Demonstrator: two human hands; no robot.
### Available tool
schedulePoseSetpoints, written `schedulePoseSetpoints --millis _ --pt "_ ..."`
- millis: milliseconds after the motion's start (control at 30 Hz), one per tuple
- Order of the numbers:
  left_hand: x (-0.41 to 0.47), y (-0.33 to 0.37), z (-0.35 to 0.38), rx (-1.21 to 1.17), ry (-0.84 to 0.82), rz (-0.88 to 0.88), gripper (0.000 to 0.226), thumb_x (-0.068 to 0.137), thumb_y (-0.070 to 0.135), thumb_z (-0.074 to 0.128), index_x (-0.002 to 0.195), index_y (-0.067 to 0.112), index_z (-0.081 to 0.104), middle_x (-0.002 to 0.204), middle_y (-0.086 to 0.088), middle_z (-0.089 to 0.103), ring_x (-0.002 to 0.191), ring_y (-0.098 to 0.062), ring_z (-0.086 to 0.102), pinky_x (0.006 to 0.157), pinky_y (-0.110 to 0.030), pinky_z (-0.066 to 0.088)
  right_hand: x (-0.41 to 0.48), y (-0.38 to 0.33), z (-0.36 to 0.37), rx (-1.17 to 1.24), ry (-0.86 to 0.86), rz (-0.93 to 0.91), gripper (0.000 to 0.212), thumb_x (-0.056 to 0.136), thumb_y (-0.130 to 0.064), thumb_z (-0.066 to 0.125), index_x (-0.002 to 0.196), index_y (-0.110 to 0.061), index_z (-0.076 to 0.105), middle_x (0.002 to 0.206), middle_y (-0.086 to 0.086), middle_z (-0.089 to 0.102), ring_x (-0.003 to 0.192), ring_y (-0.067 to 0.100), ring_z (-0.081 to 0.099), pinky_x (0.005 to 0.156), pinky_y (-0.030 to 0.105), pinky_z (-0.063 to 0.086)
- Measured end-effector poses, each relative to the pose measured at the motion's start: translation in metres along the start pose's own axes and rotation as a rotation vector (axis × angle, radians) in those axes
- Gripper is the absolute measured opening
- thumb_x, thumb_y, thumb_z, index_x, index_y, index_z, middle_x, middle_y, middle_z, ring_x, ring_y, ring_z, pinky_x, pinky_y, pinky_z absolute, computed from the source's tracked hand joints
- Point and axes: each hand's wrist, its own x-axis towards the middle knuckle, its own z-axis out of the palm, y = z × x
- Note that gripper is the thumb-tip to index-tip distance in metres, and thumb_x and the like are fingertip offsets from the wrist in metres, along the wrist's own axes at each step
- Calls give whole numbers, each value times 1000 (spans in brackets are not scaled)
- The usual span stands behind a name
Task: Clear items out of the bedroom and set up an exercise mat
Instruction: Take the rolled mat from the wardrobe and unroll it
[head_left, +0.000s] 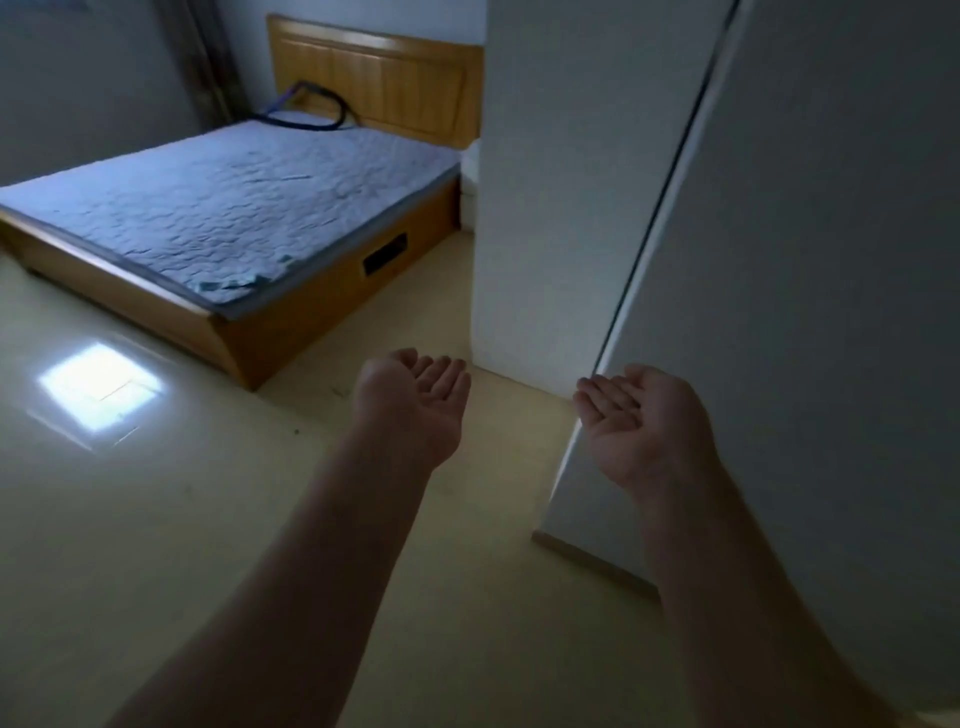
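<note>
Pale glossy floor (208, 519) shows a bright square reflection (98, 392) at left. A wooden bed (311, 306) with headboard (395, 78) and blue-grey quilted mattress (223, 197) stands against the far wall (78, 78). A white wall corner (561, 208) projects at right.

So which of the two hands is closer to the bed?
The left hand, palm up, on the side toward the bed; the right hand is in front of the white panel.

bed (223, 208) far left | hoop (306, 111) on bed, against headboard (395, 78) | wall (566, 182) right of bed
</note>
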Motion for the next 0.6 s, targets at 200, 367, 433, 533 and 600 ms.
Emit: schedulePoseSetpoints --millis 200,367,433,533,600 --pt "59 96 -34 -71 85 31 46 105 14 27 146 -4 36 150 -19 44 139 -33 43 114 -42 36 41 78 90 -55 -32 84 44 104 -12 43 145 5 39 149 22 44 138 34 44 115 46 36" --pt "120 148 -31 -117 136 53 45 105 14 28 145 -4 37 149 -19 45 138 -33 44 114 -42 37 102 115 146 -101 -22 119 44 105 -11 41 146 4 37 151 23 42 140 35 42 116 46 34" --pt "151 173 -24 -113 150 69 45 105 13 29 145 -4 36 149 -20 45 138 -34 43 114 -42 37 136 128 177 -98 -30 130 44 105 -11 40 146 4 37 150 22 42 140 34 42 116 45 35" --pt "205 217 -5 -82 153 111 44 104 11 30 145 -5 36 149 -21 44 138 -34 44 114 -43 38 195 144 231 -97 -56 160 42 105 -11 38 143 6 38 148 21 45 138 33 44 115 43 36" --pt "241 252 12 -89 180 156 45 103 10 32 145 -4 37 148 -20 46 137 -34 45 112 -44 39 230 151 272 -86 -73 187 42 105 -10 35 143 6 37 149 20 45 139 32 43 115 43 36"
